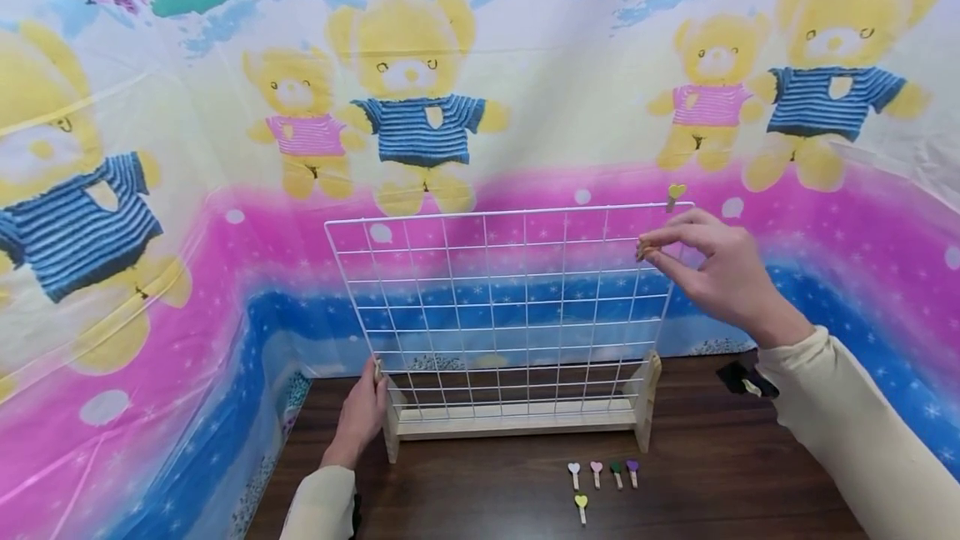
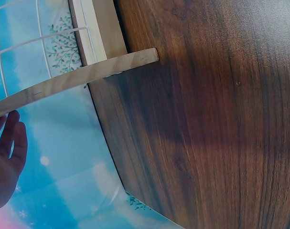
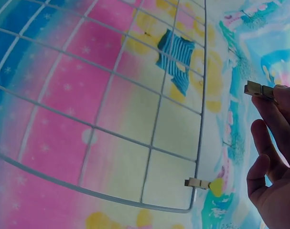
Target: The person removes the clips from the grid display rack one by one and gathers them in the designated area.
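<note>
A white wire grid [image 1: 502,307] stands upright in a wooden base [image 1: 517,422] on the dark table. My right hand [image 1: 651,250] is raised by the grid's upper right edge and pinches a small wooden clip [image 3: 258,89] between thumb and fingers. A yellow heart clip [image 1: 675,192] is clipped on the grid's top right corner, also seen as the yellow heart clip [image 3: 203,184] in the right wrist view. My left hand [image 1: 364,408] rests against the left wooden post [image 2: 78,78] with straight fingers [image 2: 11,138].
Several heart clips lie on the table [image 1: 712,482] in front of the base: white [image 1: 573,473], pink [image 1: 596,472], green [image 1: 617,473], purple [image 1: 632,471] and yellow [image 1: 581,507]. A black object [image 1: 738,377] lies at the right. A teddy-bear printed sheet [image 1: 420,107] surrounds the table.
</note>
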`<state>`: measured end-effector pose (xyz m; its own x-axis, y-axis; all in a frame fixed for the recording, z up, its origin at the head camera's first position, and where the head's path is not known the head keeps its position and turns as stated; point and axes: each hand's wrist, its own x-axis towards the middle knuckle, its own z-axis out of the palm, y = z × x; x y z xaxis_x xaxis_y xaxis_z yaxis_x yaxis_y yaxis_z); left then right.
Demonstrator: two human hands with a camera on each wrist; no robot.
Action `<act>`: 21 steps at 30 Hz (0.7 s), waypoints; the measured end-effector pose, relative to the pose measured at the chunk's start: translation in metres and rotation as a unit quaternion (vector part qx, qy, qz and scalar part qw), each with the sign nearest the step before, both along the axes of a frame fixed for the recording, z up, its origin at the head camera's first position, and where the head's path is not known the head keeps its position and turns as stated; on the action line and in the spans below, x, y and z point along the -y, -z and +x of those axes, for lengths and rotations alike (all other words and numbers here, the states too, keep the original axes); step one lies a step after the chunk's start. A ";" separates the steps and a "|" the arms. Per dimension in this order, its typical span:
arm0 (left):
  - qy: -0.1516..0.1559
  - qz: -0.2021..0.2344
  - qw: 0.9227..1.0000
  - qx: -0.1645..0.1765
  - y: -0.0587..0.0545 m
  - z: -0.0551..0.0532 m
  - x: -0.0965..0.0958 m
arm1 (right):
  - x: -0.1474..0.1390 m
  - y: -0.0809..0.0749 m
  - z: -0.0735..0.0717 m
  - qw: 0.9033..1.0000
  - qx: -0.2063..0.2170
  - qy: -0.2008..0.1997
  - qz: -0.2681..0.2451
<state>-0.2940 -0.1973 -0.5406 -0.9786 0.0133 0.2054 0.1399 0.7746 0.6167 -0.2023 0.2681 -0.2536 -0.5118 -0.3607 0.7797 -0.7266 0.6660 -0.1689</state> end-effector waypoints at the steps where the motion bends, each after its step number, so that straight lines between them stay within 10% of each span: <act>1: -0.001 0.000 1.000 0.001 0.001 0.000 0.000 | 0.000 0.005 0.003 1.000 0.002 -0.005 0.003; 21: -0.008 0.003 1.000 0.010 0.001 -0.001 -0.001 | -0.010 0.118 0.019 0.991 0.128 -0.018 0.014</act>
